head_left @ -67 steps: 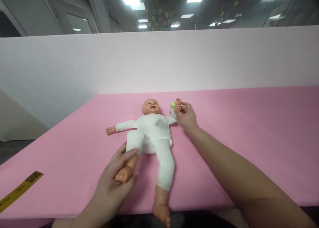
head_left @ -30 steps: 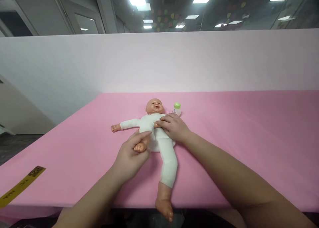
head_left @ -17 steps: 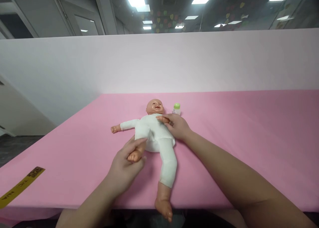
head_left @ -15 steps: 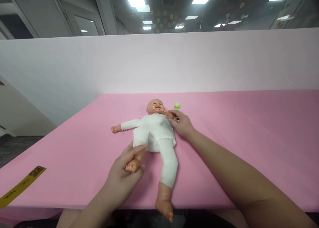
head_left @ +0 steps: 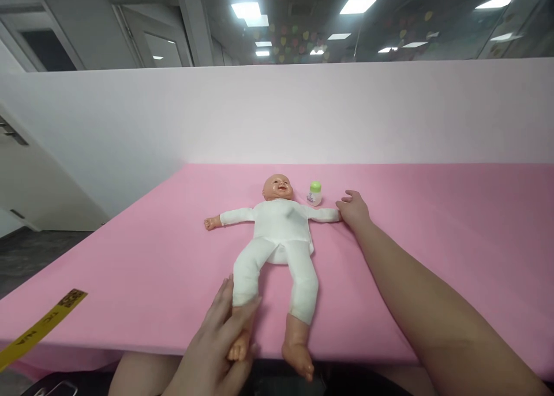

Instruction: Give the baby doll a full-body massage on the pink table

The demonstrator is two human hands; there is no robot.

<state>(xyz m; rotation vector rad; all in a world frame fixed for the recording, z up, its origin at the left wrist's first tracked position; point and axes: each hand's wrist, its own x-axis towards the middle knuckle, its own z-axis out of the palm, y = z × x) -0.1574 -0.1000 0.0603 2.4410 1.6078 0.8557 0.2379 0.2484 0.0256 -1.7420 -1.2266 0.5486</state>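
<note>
A baby doll (head_left: 281, 223) in a white cloth body lies face up on the pink table, its head at the far end. Both of its arms stretch out sideways, and its feet reach the near edge. My left hand (head_left: 214, 341) curls around the doll's lower leg on the left, just above the foot. At the end of the doll's right-side arm, my right hand (head_left: 354, 210) closes on the doll's hand, which is mostly hidden. Beyond that arm stands a small jar (head_left: 315, 194) with a green lid.
The pink table (head_left: 433, 234) meets a white wall (head_left: 346, 113) at its back. A yellow tape strip (head_left: 41, 329) with black print crosses the near left corner. Dark floor (head_left: 43, 251) shows past the left edge, below a white door (head_left: 38, 182).
The doll's bent left-side leg has come down straight with my left hand. My right hand has moved right, drawing the doll's folded arm out sideways and uncovering the jar.
</note>
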